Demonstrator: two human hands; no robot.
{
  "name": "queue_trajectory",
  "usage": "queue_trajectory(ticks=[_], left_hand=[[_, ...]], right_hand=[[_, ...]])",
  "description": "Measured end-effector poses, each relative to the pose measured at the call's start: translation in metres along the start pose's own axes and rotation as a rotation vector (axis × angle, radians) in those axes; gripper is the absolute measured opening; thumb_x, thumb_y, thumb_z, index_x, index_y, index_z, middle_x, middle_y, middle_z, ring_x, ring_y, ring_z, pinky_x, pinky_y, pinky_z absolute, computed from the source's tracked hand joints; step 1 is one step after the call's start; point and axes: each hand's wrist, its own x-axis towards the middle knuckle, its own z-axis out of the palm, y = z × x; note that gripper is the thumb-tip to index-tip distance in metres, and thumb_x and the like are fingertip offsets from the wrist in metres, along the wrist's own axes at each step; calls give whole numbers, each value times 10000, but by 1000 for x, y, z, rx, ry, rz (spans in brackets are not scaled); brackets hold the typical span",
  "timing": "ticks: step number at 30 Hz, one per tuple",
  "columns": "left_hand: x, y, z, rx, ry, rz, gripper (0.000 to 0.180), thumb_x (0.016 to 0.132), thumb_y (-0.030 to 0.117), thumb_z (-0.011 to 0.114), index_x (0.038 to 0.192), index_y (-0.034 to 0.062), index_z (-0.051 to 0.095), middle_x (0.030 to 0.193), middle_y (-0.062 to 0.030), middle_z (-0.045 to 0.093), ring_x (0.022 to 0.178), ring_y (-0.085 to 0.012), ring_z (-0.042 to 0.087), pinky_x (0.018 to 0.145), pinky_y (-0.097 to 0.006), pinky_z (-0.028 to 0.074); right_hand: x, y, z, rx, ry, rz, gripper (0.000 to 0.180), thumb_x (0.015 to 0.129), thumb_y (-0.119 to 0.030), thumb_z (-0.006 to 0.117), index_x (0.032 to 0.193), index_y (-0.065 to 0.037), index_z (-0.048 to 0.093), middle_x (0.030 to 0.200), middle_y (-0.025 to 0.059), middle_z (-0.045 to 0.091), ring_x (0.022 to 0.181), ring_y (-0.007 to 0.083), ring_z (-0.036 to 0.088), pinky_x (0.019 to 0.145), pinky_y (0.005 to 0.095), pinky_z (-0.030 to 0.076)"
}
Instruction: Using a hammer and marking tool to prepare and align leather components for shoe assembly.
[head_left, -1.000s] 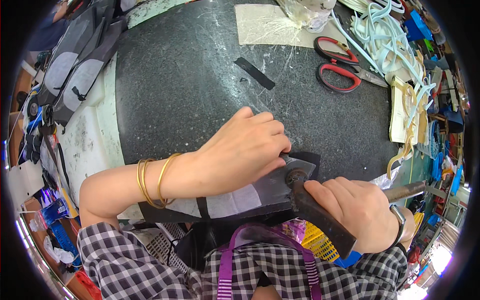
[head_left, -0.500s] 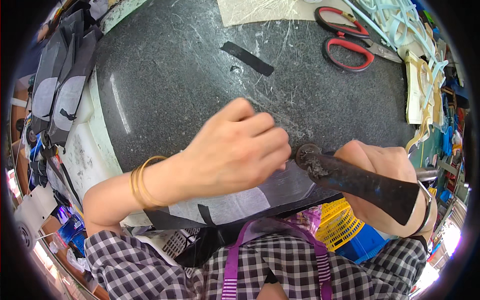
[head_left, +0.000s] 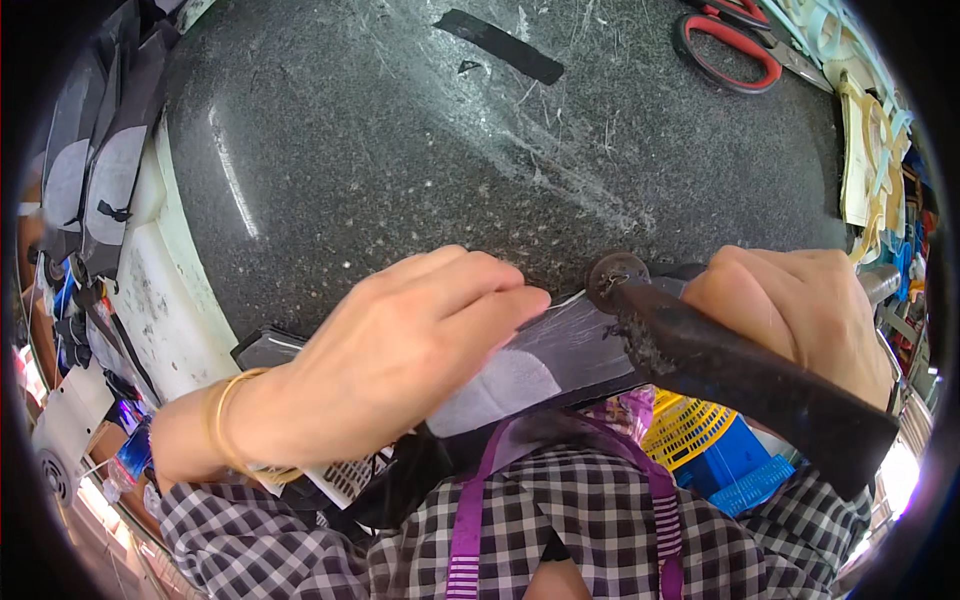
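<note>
My right hand [head_left: 805, 310] is wrapped round the handle of a dark metal hammer [head_left: 745, 375] with a small round face and a broad flared tail. That face rests at or just above the far edge of a dark grey piece of material [head_left: 590, 345], which has a lighter grey rounded patch. Along the same edge, to the left, my left hand [head_left: 405, 340] has its fingers bent and pressed together, gripping the piece. Its fingertips are partly hidden. The piece lies at the near edge of a dark stone slab [head_left: 400, 170].
Red-handled scissors [head_left: 735, 60] lie at the far right, beside pale blue strips [head_left: 830, 35]. A black strip [head_left: 500, 45] is on the slab's far part. Similar dark pieces [head_left: 115, 180] are stacked at the left. Below the right arm is a yellow basket [head_left: 690, 425].
My left hand has turned from a fist into a flatter grip along the piece's edge. The hammer has swung slightly, its tail further right. The view has shifted, with slab items now higher.
</note>
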Motion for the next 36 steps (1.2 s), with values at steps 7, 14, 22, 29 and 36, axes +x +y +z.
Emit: queue_trajectory(ticks=[7, 14, 22, 29, 36], left_hand=[[-7, 22, -7, 348, -140, 133, 278, 729, 42, 710, 1005, 14, 684, 987, -124, 650, 787, -250, 619, 615, -333, 493], [-29, 5, -5, -59, 18, -24, 306, 736, -3, 713, 1041, 11, 695, 937, -80, 633, 777, -245, 626, 641, -324, 529], [-37, 18, -14, 440, -219, 51, 384, 703, 26, 669, 1084, -18, 665, 980, -74, 646, 744, -182, 596, 625, -277, 498], [-61, -4, 4, 178, 163, 182, 380, 622, 67, 678, 987, -32, 713, 903, -80, 617, 658, -197, 595, 520, -301, 491], [-62, 4, -4, 384, 54, 192, 363, 614, 70, 680, 965, -12, 715, 914, -41, 622, 614, -115, 541, 462, -237, 429]], right_hand=[[6, -23, 10, -108, -55, -13, 278, 745, -284, 695, 699, -57, 541, 656, 72, 538, 603, 234, 565, 627, 350, 452], [8, -25, 4, -22, -103, 105, 264, 786, -311, 648, 778, -67, 549, 657, 71, 532, 570, 270, 554, 516, 384, 430], [11, -44, 22, -166, -89, -51, 242, 769, -285, 653, 778, -66, 550, 675, 80, 519, 658, 283, 595, 633, 383, 446], [13, -41, 16, 1, -95, 38, 186, 818, -205, 666, 792, -46, 573, 651, 100, 527, 559, 290, 573, 511, 382, 425], [17, -57, 17, 125, -270, 225, 136, 741, -145, 687, 801, -34, 635, 686, 148, 594, 634, 351, 627, 569, 412, 467]])
